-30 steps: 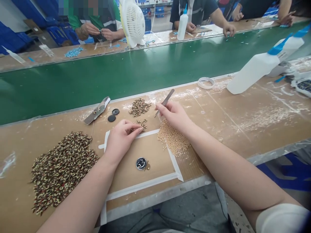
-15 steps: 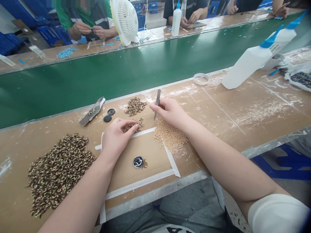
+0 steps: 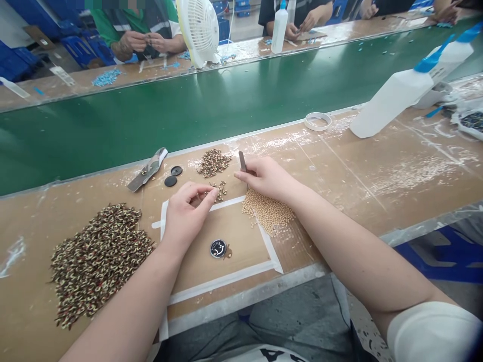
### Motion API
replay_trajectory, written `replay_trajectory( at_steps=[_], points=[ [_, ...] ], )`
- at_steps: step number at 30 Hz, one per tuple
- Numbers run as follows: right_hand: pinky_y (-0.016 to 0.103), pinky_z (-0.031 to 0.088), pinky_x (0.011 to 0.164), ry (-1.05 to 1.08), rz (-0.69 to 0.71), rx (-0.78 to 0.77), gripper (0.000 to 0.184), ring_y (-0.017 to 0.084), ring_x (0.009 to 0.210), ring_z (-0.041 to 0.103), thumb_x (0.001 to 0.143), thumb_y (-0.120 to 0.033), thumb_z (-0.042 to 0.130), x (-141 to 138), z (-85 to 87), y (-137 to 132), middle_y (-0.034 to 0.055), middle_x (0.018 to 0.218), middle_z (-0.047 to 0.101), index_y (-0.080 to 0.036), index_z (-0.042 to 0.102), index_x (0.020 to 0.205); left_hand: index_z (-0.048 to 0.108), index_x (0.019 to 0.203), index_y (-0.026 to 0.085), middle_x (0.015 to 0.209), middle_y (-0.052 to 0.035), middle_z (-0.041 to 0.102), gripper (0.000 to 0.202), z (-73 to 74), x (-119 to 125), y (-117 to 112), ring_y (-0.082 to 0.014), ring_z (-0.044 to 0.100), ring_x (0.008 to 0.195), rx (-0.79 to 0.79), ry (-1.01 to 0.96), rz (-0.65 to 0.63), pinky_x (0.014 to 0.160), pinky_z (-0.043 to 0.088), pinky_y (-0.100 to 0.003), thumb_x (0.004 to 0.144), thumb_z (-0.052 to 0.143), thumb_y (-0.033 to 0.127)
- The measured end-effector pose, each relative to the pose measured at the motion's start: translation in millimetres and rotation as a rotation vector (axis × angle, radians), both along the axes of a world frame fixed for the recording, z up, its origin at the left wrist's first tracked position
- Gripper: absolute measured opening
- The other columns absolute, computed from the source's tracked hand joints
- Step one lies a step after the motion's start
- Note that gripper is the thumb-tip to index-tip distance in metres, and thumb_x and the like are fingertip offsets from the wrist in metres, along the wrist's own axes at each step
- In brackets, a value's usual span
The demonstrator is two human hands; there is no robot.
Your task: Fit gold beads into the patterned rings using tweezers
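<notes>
My right hand (image 3: 267,177) grips a pair of tweezers (image 3: 242,160) upright, tips down by the near-left edge of a heap of small tan beads (image 3: 269,215). Thumb and forefinger of my left hand (image 3: 186,213) are pinched together beside a few small brown-and-cream curled pieces (image 3: 222,190); whatever they hold is too small to make out. Below, inside a white-taped rectangle (image 3: 222,285), lies a round disc (image 3: 218,249) with a glossy black, wet-looking face. A brown smear touches its right side.
To the left spreads a large pile of curled pieces (image 3: 100,264); a smaller pile (image 3: 214,163) sits farther back. Two black round caps (image 3: 171,181) lie near a bent strip (image 3: 148,171). White bottles (image 3: 390,103) and a tape ring (image 3: 318,121) stand right. Co-workers' hands (image 3: 145,42) are across the green belt (image 3: 151,123).
The tweezers have tipped and dropped lower toward the tan beads in my right hand. My left hand stays pinched by the curled pieces. The whole view has shifted slightly.
</notes>
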State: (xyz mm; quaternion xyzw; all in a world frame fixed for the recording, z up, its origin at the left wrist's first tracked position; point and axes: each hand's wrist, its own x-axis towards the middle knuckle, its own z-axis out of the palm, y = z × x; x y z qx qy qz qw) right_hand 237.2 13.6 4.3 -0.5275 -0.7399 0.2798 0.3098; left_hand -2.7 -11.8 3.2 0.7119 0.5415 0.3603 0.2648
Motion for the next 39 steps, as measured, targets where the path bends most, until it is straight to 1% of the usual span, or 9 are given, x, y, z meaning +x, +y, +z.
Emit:
replay_trajectory(
  at_steps=[4, 7, 10, 15, 19, 22, 25, 34, 39],
  points=[
    [0.03, 0.032, 0.061, 0.229, 0.034, 0.039, 0.036, 0.012, 0.061, 0.044, 0.098, -0.043, 0.062, -5.9, 2.6, -4.7, -0.0032, 0.063, 0.051, -0.018, 0.061, 0.072, 0.077, 0.087, 0.02, 0.084, -0.0027, 0.074, 0.025, 2.4, 1.2, -1.2, -0.0122, 0.054, 0.065, -0.165, -0.111, -0.054, 0.06, 0.04, -0.025, 0.089, 0.071, 0.044],
    [0.028, 0.04, 0.064, 0.436, 0.133, 0.074, 0.033, 0.013, 0.067, 0.052, 0.096, -0.048, 0.064, -13.8, 7.0, -12.4, -0.0015, 0.069, 0.06, -0.018, 0.07, 0.082, 0.076, 0.089, 0.019, 0.082, -0.0038, 0.072, 0.034, 2.2, 2.1, -2.7, -0.0079, 0.043, 0.051, -0.4, -0.272, -0.174, 0.049, 0.031, -0.023, 0.091, 0.067, 0.051],
    [0.028, 0.044, 0.066, 0.522, 0.249, 0.101, 0.033, 0.013, 0.068, 0.056, 0.095, -0.049, 0.065, -20.4, 10.0, -18.8, -0.0009, 0.072, 0.065, -0.019, 0.072, 0.083, 0.075, 0.087, 0.018, 0.07, -0.003, 0.066, 0.038, 0.0, 1.6, -3.9, -0.0044, 0.028, 0.043, -0.574, -0.407, -0.253, 0.043, 0.018, -0.022, 0.091, 0.067, 0.055],
    [0.028, 0.045, 0.064, 0.583, 0.256, 0.139, 0.032, 0.011, 0.066, 0.055, 0.094, -0.046, 0.068, -25.0, 11.2, -21.2, -0.0015, 0.07, 0.064, -0.019, 0.07, 0.077, 0.073, 0.085, 0.016, 0.074, -0.0028, 0.066, 0.034, -0.5, -0.2, -4.1, -0.0016, 0.029, 0.042, -0.701, -0.526, -0.293, 0.042, 0.018, -0.019, 0.089, 0.073, 0.05],
    [0.027, 0.044, 0.057, 0.637, 0.22, 0.084, 0.033, 0.011, 0.06, 0.055, 0.091, -0.048, 0.072, -24.9, 11.4, -21.1, -0.0018, 0.063, 0.062, -0.018, 0.071, 0.078, 0.068, 0.085, 0.015, 0.073, 0.0007, 0.063, 0.031, 1.5, -0.5, -2.6, 0.0007, 0.028, 0.038, -0.793, -0.663, -0.315, 0.041, 0.018, -0.017, 0.09, 0.072, 0.045],
    [0.026, 0.047, 0.052, 0.727, 0.128, 0.035, 0.036, 0.011, 0.055, 0.057, 0.089, -0.053, 0.073, -24.3, 11.1, -21.3, -0.0012, 0.061, 0.063, -0.017, 0.073, 0.082, 0.067, 0.087, 0.014, 0.076, 0.0019, 0.063, 0.029, 2.3, -0.3, -1.6, 0.0023, 0.027, 0.037, -0.831, -0.779, -0.312, 0.039, 0.018, -0.016, 0.09, 0.072, 0.042],
    [0.026, 0.05, 0.053, 0.749, 0.064, 0.058, 0.039, 0.011, 0.054, 0.059, 0.089, -0.054, 0.073, -24.7, 11.2, -22.1, 0.0003, 0.063, 0.066, -0.017, 0.074, 0.079, 0.068, 0.09, 0.014, 0.081, 0.0015, 0.065, 0.028, 2.2, -0.6, -1.3, 0.0032, 0.026, 0.037, -0.841, -0.857, -0.294, 0.038, 0.019, -0.015, 0.09, 0.072, 0.042],
    [0.025, 0.053, 0.053, 0.771, 0.111, 0.025, 0.038, 0.01, 0.054, 0.061, 0.087, -0.054, 0.075, -29.9, 8.4, -24.0, -0.0001, 0.064, 0.067, -0.017, 0.074, 0.078, 0.07, 0.092, 0.015, 0.08, 0.0021, 0.064, 0.029, -0.8, -0.8, -2.3, 0.0028, 0.027, 0.037, -0.841, -0.87, -0.323, 0.038, 0.02, -0.015, 0.09, 0.073, 0.044],
    [0.025, 0.053, 0.053, 0.784, 0.093, -0.01, 0.041, 0.01, 0.054, 0.061, 0.084, -0.057, 0.076, -31.4, 9.8, -24.8, -0.0003, 0.064, 0.067, -0.017, 0.073, 0.076, 0.069, 0.091, 0.014, 0.078, 0.0025, 0.062, 0.031, -0.7, -0.4, -2.8, 0.0031, 0.029, 0.036, -0.838, -0.861, -0.323, 0.038, 0.02, -0.015, 0.09, 0.072, 0.045]
  ],
)
